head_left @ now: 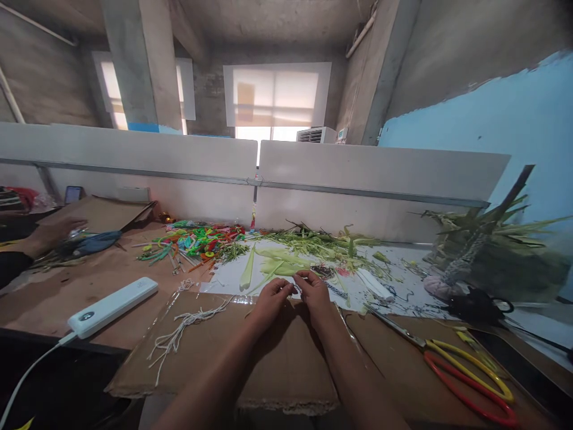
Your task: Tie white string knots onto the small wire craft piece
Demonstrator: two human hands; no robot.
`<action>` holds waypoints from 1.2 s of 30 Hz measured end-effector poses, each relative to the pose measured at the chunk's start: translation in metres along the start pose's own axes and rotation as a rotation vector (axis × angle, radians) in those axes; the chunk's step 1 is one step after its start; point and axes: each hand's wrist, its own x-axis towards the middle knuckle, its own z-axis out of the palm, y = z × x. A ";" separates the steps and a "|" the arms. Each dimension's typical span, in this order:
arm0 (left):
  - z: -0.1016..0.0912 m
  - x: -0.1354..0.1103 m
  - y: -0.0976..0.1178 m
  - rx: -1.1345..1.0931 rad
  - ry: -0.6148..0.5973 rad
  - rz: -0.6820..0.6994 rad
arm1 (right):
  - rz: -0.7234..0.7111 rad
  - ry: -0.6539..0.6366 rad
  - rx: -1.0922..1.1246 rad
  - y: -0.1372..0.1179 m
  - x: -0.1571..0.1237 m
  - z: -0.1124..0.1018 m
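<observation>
My left hand (274, 301) and my right hand (316, 300) meet above a cardboard sheet (215, 364), fingertips pinched close together. Whatever sits between the fingers is too small and too covered to make out. Just beyond them, pale green husk leaves (280, 263) lie on white paper (230, 275). A bunch of white strings (181, 331) is spread over the cardboard, left of my left hand. To the right of my right hand rest long scissors (425, 343) with one yellow and one red handle.
Coloured fuzzy sticks (197, 239) are heaped at the back left, beside green plant scraps (313, 239). A white power bank (114, 306) with a cable lies left. Another person's hand (60, 230) is at far left. A leafy bundle (474, 257) stands right, before a white partition (358, 167).
</observation>
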 end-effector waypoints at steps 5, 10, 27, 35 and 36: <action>0.001 0.001 -0.003 0.011 0.003 -0.003 | -0.021 0.047 0.002 0.001 0.000 0.001; 0.003 0.003 -0.008 -0.014 0.002 0.010 | -0.040 0.068 -0.012 0.001 0.002 0.000; -0.004 0.004 -0.010 -0.221 0.139 -0.138 | -0.090 0.110 -0.148 0.001 -0.004 0.003; -0.012 0.010 -0.019 -0.358 0.269 -0.191 | -0.124 0.286 -0.256 -0.005 -0.002 -0.008; -0.012 0.011 -0.019 -0.369 0.287 -0.183 | -0.129 0.311 -0.266 -0.005 -0.002 -0.011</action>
